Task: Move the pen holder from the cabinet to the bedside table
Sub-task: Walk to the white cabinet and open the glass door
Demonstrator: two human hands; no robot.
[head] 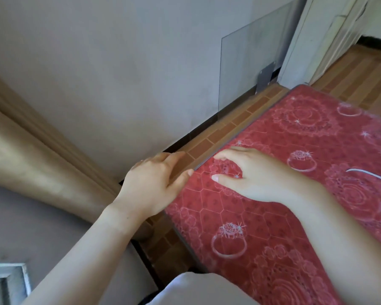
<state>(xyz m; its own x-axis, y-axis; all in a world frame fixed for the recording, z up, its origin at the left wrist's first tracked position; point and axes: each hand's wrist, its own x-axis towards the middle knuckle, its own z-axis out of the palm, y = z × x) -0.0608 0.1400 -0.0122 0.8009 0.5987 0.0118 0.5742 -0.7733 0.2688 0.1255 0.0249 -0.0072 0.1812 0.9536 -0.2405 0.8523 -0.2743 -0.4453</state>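
A desk (284,194) with a red top printed with rings, roses and honeycomb lines fills the lower right of the head view, and both of the person's hands are at its far left corner. The left hand (154,183) hangs just off the desk's left edge. Its fingers (176,156) are straight and close together, reaching out over the strip of floor beyond that edge. Its thumb tip touches the rim of the desk, and the hand holds nothing. The right hand (257,175) is above the desk top, just inside the same corner. Its fingers (227,154) are loosely curved and spread wide from the outstretched thumb, with nothing between them. Whether they touch the surface cannot be told. The two hands are near each other but apart.

The pen holder does not show in this view, so its place cannot be told.

Near the desk's right edge lies a white cable (370,176). A band of brown, brick-patterned floor (229,128) runs along the desk's far side, between it and a pale wall (119,62). Beyond the desk's far corner a clear glass pane (251,62) stands against that wall, with a white door frame (312,40) just past it. Left of the desk hangs a beige curtain (31,161). At the desk's near edge a fold of white cloth (196,289) shows at the bottom of the view.
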